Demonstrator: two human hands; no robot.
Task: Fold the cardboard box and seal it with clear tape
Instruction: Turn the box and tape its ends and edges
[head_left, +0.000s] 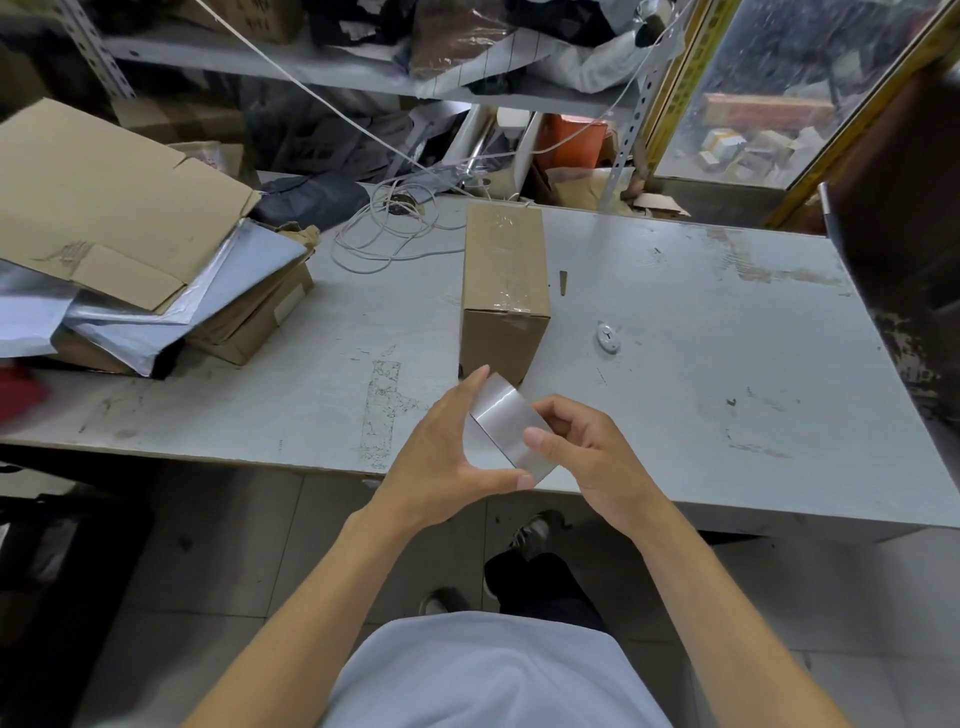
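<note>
A closed brown cardboard box (505, 280) stands on the grey table (701, 374), with clear tape running along its top seam and over the near edge. In front of the box, near the table's front edge, both hands hold a roll of clear tape (511, 426). My left hand (441, 457) cups the roll from the left, fingers along its far side and thumb under it. My right hand (587, 447) grips the roll from the right, thumb pressed on its outer face and fingers curled behind.
A pile of flattened cardboard (104, 202), grey mailer bags and small boxes fills the table's left end. White cables (384, 228) coil behind the box. A small white round fitting (608, 338) lies right of the box. Cluttered shelves stand at the back.
</note>
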